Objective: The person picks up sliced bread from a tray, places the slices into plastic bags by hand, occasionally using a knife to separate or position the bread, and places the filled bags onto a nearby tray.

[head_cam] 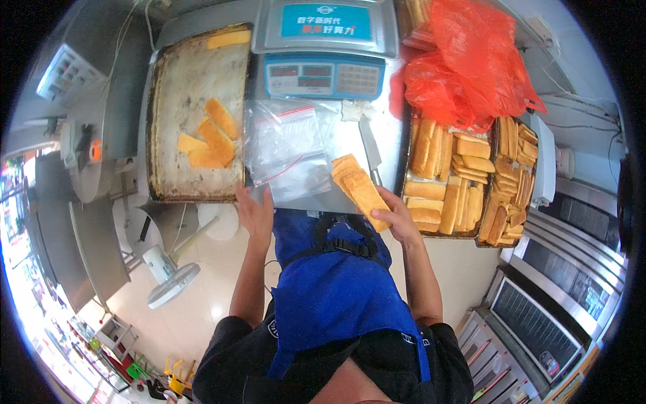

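Several toasted bread slices, stacked and slightly fanned, are gripped at their near end by my right hand. My left hand has its fingers apart and holds nothing; it is by the near right corner of a worn baking tray. On that tray lie a loose pile of bread slices and a single slice at the far edge. Between my hands, clear zip-lock plastic bags lie on the metal table. A broad-bladed knife rests just beyond the held slices.
A blue digital scale with a steel pan stands at the back. To the right, two dark trays hold rows of toasted bread, partly covered by red plastic bags. A white fan stands left, below table height.
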Demonstrator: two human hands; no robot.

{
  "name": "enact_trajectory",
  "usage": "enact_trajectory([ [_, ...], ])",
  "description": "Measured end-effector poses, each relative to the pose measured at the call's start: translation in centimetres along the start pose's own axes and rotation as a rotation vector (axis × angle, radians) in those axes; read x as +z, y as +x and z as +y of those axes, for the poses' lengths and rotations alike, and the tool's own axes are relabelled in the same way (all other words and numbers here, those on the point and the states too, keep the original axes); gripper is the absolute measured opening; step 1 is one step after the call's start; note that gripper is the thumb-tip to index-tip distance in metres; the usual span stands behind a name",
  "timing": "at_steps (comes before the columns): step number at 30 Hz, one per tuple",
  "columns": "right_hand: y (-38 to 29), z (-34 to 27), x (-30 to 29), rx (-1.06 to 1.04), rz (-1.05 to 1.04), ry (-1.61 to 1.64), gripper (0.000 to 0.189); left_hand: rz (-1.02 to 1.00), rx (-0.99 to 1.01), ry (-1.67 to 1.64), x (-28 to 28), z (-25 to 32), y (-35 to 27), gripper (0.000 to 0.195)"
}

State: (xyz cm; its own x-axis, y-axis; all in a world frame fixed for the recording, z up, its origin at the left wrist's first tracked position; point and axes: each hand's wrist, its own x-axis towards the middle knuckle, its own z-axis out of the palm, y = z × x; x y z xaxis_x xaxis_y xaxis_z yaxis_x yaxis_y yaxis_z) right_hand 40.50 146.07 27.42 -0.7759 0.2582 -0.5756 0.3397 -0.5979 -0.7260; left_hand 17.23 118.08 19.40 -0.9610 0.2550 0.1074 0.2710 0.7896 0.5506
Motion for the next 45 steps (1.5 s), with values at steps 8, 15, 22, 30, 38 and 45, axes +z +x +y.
enact_trajectory([
  [8, 2.0, -1.4, 2.7, -0.028, -0.214, -0.171, 0.079, 0.054, 0.087, 0.079, 0.9, -1.5, 4.9, 0.056],
  [15, 2.5, -1.8, 3.7, -0.053, -0.134, -0.329, 0.078, 0.101, 0.315, 0.353, -0.5, 1.3, 6.7, 0.067],
  [22, 2.5, -0.9, 4.4, -0.146, -0.126, -0.424, 0.076, 0.181, 0.363, 0.083, 0.1, 0.3, 8.6, 0.036],
  [30, 3.4, -2.7, 7.2, -0.347, -0.047, -0.637, 0.067, -0.192, 0.559, -0.217, -4.2, 8.1, 9.2, 0.04],
  [38, 3.3, -0.5, 5.8, -0.167, 0.288, -0.73, 0.062, -0.507, 0.762, -0.24, -0.9, 15.3, 3.9, 0.037],
  [45, 4.1, 2.5, 5.5, -0.147, 0.286, -0.225, 0.057, -0.479, 0.774, -0.27, 0.2, 15.9, 0.7, 0.037],
])
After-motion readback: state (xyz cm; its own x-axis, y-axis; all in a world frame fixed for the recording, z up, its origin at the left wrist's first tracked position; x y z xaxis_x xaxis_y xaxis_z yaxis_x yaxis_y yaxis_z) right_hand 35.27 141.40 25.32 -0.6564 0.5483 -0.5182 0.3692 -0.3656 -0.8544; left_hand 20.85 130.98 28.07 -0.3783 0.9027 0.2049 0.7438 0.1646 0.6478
